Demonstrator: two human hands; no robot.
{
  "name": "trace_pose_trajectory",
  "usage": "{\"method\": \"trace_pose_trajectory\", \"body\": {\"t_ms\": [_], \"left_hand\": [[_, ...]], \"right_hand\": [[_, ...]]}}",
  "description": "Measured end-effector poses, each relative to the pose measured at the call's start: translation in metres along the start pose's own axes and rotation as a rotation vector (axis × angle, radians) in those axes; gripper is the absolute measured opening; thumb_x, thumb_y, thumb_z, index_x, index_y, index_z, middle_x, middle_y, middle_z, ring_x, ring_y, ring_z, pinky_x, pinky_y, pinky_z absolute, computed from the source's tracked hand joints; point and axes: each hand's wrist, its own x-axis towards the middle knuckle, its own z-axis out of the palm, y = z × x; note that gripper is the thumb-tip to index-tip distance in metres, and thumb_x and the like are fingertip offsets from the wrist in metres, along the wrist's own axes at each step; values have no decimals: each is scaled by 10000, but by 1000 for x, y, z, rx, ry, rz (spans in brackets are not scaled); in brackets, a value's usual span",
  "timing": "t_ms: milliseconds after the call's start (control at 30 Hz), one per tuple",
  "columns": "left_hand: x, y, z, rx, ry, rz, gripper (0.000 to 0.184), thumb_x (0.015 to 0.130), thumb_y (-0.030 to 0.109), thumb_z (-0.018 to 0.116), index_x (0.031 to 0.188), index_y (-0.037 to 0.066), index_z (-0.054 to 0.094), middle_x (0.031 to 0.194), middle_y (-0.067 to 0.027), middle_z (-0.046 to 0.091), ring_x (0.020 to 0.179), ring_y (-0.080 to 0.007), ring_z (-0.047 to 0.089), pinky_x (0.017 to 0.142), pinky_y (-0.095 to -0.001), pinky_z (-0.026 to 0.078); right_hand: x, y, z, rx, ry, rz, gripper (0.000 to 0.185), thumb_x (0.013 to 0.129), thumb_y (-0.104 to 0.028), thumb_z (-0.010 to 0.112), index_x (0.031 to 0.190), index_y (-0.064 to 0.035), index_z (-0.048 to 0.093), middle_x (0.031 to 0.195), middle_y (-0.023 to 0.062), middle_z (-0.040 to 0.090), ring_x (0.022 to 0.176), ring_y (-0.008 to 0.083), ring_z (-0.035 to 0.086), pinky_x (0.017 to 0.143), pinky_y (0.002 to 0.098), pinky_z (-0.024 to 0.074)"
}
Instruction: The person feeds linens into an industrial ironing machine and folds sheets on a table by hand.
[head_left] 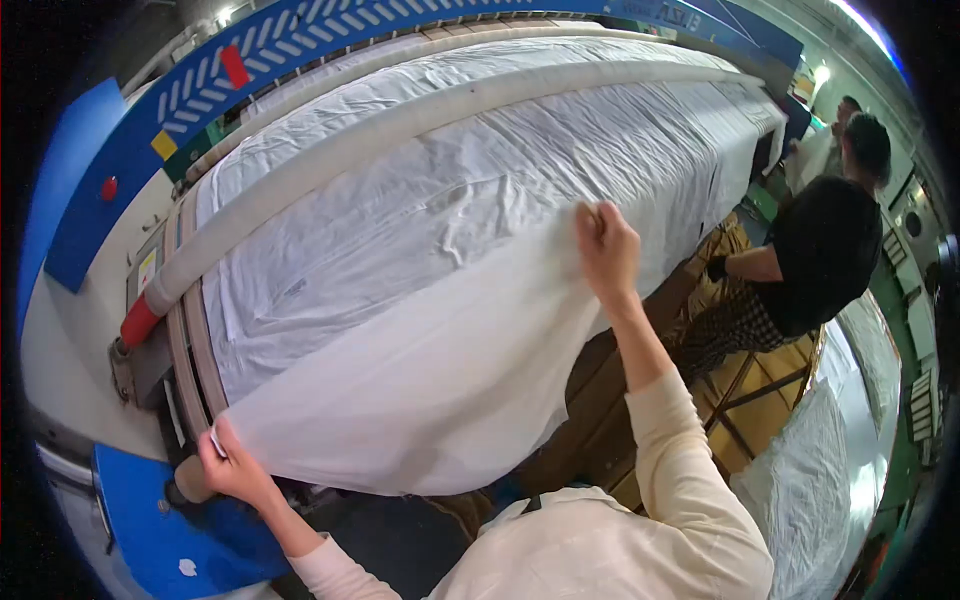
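A white sheet point(430, 390) is stretched between my two hands over the front of a wide machine. At the lower left, my left hand point(235, 465) is closed on one corner of the sheet, beside the machine's side panel. My right hand point(608, 250) is raised near the middle and closed on the sheet's upper edge. Wrinkled white cloth point(350, 250) lies flat on the machine bed behind the held sheet. The sheet's lower edge hangs in front of my body.
A long pale roller point(420, 115) crosses the bed, with a blue frame point(290, 50) above. A person in a black top point(825, 250) stands at the right; another person is farther back. Crumpled white fabric point(800, 470) lies at the lower right.
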Motion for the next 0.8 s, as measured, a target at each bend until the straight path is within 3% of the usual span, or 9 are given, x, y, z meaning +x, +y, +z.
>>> {"method": "trace_pose_trajectory", "body": {"t_ms": [100,200,333,467,533,633,733,767,800], "left_hand": [[21,-22,32,120,-18,128,263,898,264,662,854,7,627,680,-108,597,584,-178,532,559,-335,445],[35,-37,55,345,-305,66,231,871,247,677,881,25,613,702,-113,622,609,-205,578,573,-365,450],[45,-51,57,261,-278,79,139,854,160,671,912,68,584,684,-117,624,605,-300,597,574,-412,448],[42,0,52,494,16,487,200,869,131,646,1057,69,613,1033,-129,654,928,-329,601,804,-423,465],[35,26,47,412,-79,601,389,950,312,533,1269,89,553,1326,-122,536,1181,-356,498,979,-449,382],[-5,114,50,631,-273,880,579,986,499,335,1411,120,438,1443,-83,443,1281,-364,429,1042,-495,316],[-20,39,83,770,-571,741,742,951,630,188,1468,127,362,1499,-39,381,1341,-371,367,1068,-554,249],[-12,49,81,683,-534,853,652,963,547,356,1426,91,413,1448,-91,436,1285,-359,430,1034,-522,322],[-8,42,83,639,-582,842,649,973,533,310,1443,91,380,1476,-92,393,1320,-356,387,1069,-507,281]], "right_hand": [[9,-27,27,-171,256,3,208,843,-327,672,873,-135,600,666,96,614,573,315,605,506,418,451],[14,11,69,-288,308,-204,217,761,-300,698,855,-117,630,782,82,660,763,288,610,719,403,462],[24,18,65,-195,49,-82,226,775,-305,698,861,-102,649,780,70,662,813,285,607,768,390,453],[36,19,71,-194,-49,1,310,759,-329,722,947,-94,646,901,82,655,891,302,597,812,419,443],[33,-15,47,-200,10,-29,439,761,-357,734,1088,-93,610,1105,129,598,1042,326,540,889,447,405],[4,-37,49,44,70,-263,487,774,-362,716,1153,-89,580,1216,121,564,1176,316,488,995,472,348],[-24,-23,55,-42,-18,-409,455,816,-368,635,1169,-85,589,1268,102,563,1219,272,487,1049,460,324],[-23,-15,61,-41,-34,-405,435,819,-353,619,1155,-79,594,1253,100,573,1209,272,495,1045,453,330],[-24,-9,63,-42,-42,-391,416,821,-338,604,1142,-73,600,1238,99,582,1198,272,504,1041,446,335]]}}
